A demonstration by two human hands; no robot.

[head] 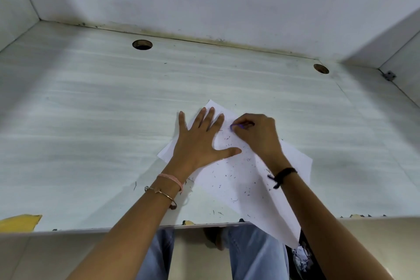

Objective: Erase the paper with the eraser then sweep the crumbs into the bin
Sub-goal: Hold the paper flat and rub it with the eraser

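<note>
Your paper (pixel 238 173) is a white sheet lying skewed on the desk (pixel 91 120), one corner pointing toward the back wall and its near corner hanging over the desk's front edge, right of the middle. Dark eraser crumbs (pixel 229 179) are scattered thinly across its middle, and a few lie on the bare desk just beside the sheet's left edge. Your right hand (pixel 256 134) is curled tight around a small purple eraser (pixel 236 126), pressing its tip to the sheet near the far corner. Your left hand (pixel 200 141) lies flat and spread, palm down, fingers splayed, pinning the sheet's left part. Below the front edge, at the right, a dark bin (pixel 300 257) holds pale scraps.
</note>
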